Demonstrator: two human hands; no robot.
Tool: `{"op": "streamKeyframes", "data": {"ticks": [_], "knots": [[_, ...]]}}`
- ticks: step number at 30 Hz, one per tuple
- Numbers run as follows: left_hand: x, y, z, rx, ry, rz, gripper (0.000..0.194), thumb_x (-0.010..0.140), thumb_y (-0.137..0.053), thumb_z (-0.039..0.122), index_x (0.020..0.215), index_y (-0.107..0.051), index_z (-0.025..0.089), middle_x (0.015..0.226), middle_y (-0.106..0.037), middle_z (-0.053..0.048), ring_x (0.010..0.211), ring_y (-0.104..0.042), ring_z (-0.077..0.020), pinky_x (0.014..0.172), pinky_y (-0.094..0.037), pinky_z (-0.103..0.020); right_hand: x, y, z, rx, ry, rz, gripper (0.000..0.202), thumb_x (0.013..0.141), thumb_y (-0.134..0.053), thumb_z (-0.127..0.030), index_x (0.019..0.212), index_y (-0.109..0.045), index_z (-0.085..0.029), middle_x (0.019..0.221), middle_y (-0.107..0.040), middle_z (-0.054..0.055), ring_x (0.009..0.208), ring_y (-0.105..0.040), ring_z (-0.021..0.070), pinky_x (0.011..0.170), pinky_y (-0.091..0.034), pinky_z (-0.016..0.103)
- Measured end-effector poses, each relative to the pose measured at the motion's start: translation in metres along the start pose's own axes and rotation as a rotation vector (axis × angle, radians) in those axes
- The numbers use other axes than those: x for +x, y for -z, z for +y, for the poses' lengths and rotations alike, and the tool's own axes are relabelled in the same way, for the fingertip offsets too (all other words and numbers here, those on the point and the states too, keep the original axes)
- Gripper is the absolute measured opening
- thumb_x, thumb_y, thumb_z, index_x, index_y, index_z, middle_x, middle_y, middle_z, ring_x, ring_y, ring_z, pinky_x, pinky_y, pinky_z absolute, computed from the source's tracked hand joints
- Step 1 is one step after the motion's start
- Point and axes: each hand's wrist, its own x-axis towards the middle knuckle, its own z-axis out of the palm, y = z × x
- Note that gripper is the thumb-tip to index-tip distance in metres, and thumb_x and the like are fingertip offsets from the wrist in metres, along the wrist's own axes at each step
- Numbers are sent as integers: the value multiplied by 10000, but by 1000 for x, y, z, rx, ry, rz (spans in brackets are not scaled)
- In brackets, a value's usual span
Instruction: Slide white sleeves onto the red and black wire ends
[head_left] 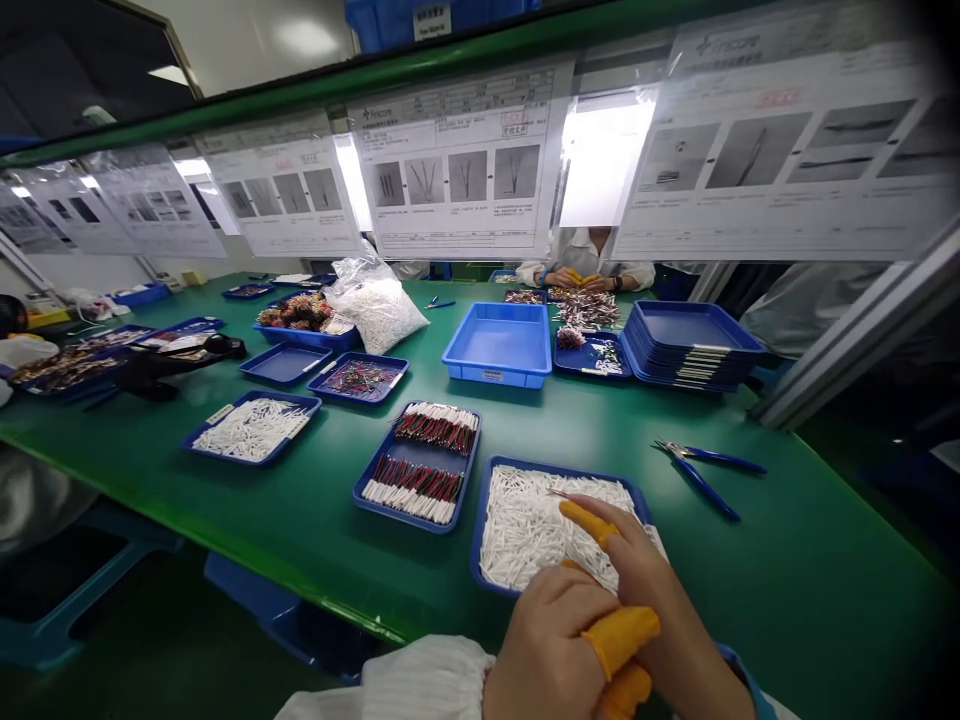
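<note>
Both of my hands are over the near right corner of a blue tray (pixel 480 545) heaped with small white sleeve-like tubes (pixel 525 515). My left hand (pixel 555 635) is curled closed, with yellow finger cots on its fingers; what lies inside it is hidden. Close against it, my right hand (pixel 637 560) has its fingers drawn together and pointing over the white tubes. A thin, wire-like tip shows at its fingertips, too small to name. Left of this tray, another blue tray (pixel 362 490) holds two rows of red and black wires (pixel 420 478) with white ends.
Blue-handled pliers (pixel 709 470) lie at right. Behind are an empty blue bin (pixel 495 375), stacked blue trays (pixel 690 350) and a tray of white tubes (pixel 251 430). A bag of white pieces (pixel 379 310) stands farther back. Across the table, a person's hands (pixel 581 280) handle parts.
</note>
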Motion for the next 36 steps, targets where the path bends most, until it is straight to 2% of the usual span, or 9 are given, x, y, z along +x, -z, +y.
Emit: {"op": "streamKeyframes", "data": {"ticks": [3, 8, 13, 19, 24, 28, 30, 33, 36], "knots": [[8, 2, -13, -68, 66, 7, 261, 833, -490, 300, 920, -675, 137, 827, -667, -135, 749, -605, -220, 640, -536, -325, 15, -4, 7, 53, -26, 3, 336, 868, -319, -205, 1124, -520, -286, 1193, -554, 62, 1079, -544, 242, 853, -509, 440], [11, 4, -35, -162, 258, -71, 276, 820, -527, 396, 925, -712, 219, 833, -679, -99, 752, -630, -206, 677, -545, -298, 30, -14, 17, 93, 63, -5, 306, 756, -517, -291, 1053, -581, -253, 1148, -593, 92, 1065, -547, 300, 880, -472, 481], [17, 0, -43, -264, 362, -60, 178, 794, -595, 307, 923, -716, 286, 871, -689, -63, 790, -640, -207, 690, -556, -268, 36, -19, 23, 317, -244, 21, 337, 893, -283, -320, 1051, -577, -277, 1120, -614, 75, 994, -609, 234, 743, -564, 348], [24, -9, -63, -292, 285, -173, 209, 794, -582, 360, 949, -700, 286, 852, -699, -75, 782, -638, -227, 698, -553, -319, 39, -18, 42, 122, -117, 97, 265, 785, -459, -243, 993, -624, -241, 1076, -644, 78, 992, -600, 298, 823, -519, 461], [31, -7, -69, -251, 214, -274, 254, 843, -505, 369, 970, -689, 249, 874, -686, -94, 790, -630, -211, 735, -535, -324, 35, -16, 42, 193, -260, 69, 363, 874, -275, -176, 1055, -576, -267, 1117, -620, 62, 993, -614, 234, 777, -561, 378], [34, -5, -62, -235, 210, -182, 308, 856, -465, 402, 859, -715, 223, 735, -698, -82, 686, -636, -193, 656, -541, -294, 30, -17, 44, 34, -99, 49, 309, 770, -522, -249, 1075, -563, -259, 1148, -589, 70, 1046, -561, 308, 837, -511, 473], [33, -6, -62, -208, 215, -157, 315, 853, -469, 411, 875, -717, 219, 756, -704, -85, 710, -639, -192, 656, -542, -280, 29, -17, 47, -2, -47, 56, 314, 759, -530, -241, 1071, -567, -259, 1135, -595, 67, 1033, -566, 308, 824, -517, 466], [28, -9, -68, -187, 98, -169, 367, 895, -384, 395, 1010, -675, 204, 877, -718, -88, 819, -644, -186, 812, -501, -290, 30, -17, 52, 30, -80, 70, 300, 837, -386, -201, 1052, -580, -280, 1091, -626, 53, 952, -620, 265, 719, -569, 388], [21, -12, -76, -195, -32, -165, 461, 923, -252, 433, 1079, -633, 226, 920, -727, -52, 861, -652, -161, 955, -398, -300, 30, -16, 55, 31, -60, 90, 289, 828, -402, -211, 1029, -598, -279, 1041, -652, 48, 903, -638, 265, 668, -580, 366]]}}
